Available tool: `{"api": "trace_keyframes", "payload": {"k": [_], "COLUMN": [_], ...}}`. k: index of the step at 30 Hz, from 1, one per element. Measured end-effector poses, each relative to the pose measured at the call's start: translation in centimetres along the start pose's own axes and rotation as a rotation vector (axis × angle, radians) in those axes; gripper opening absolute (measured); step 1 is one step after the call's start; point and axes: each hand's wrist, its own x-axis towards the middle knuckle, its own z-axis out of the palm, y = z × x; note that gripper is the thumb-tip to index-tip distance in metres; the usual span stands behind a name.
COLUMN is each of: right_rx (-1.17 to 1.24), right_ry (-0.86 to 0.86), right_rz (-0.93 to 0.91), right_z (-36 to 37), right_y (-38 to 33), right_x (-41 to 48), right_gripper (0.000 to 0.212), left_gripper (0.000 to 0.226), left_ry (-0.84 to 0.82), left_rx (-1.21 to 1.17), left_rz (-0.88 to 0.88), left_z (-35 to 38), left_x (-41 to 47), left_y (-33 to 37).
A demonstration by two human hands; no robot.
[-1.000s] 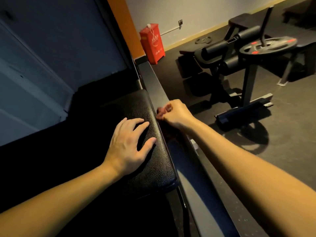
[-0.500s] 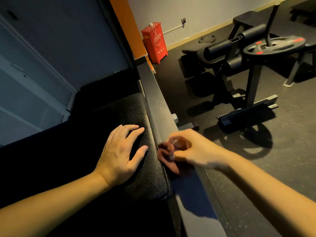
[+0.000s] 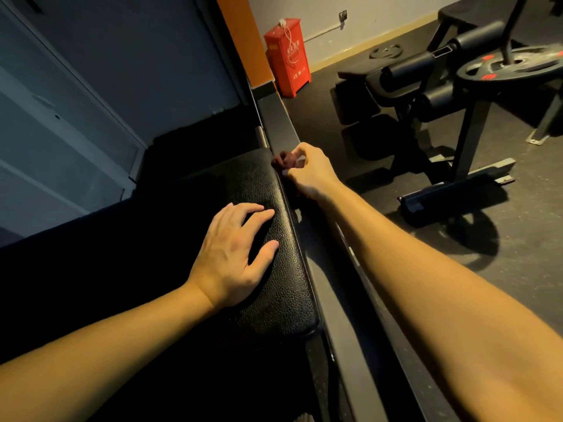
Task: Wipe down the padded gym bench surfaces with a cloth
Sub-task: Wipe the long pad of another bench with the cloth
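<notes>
A black textured padded bench pad (image 3: 283, 287) runs from the near middle toward the far side. My left hand (image 3: 234, 257) lies flat on it with the fingers spread. My right hand (image 3: 307, 172) grips a small dark reddish cloth (image 3: 285, 161) bunched in its fingers, held against the pad's far right edge, beside a dark metal rail (image 3: 281, 120). Most of the cloth is hidden inside the hand.
A red box (image 3: 288, 59) stands against the back wall. On the right floor stands a black weight machine with roller pads (image 3: 411, 67) and a weight plate (image 3: 511, 67). A loose plate (image 3: 386, 51) lies near the wall. Grey panels (image 3: 76, 86) fill the left side.
My right hand with the cloth slid toward me along the pad's right edge, then back to the far end. My left hand stayed flat on the pad.
</notes>
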Motion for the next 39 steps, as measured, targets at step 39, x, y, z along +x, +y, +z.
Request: {"api": "trace_keyframes", "payload": {"k": [39], "right_rx": [0.134], "right_ry": [0.487], "right_rz": [0.11], "right_z": [15.7], "right_y": [-4.9], "right_x": [-36.8], "right_gripper": [0.024], "left_gripper": [0.034], "left_ry": [-0.048], "left_rx": [-0.167], "left_rz": [0.183], "left_z": [-7.4], "left_x": [-19.1], "left_y": [-6.8]}}
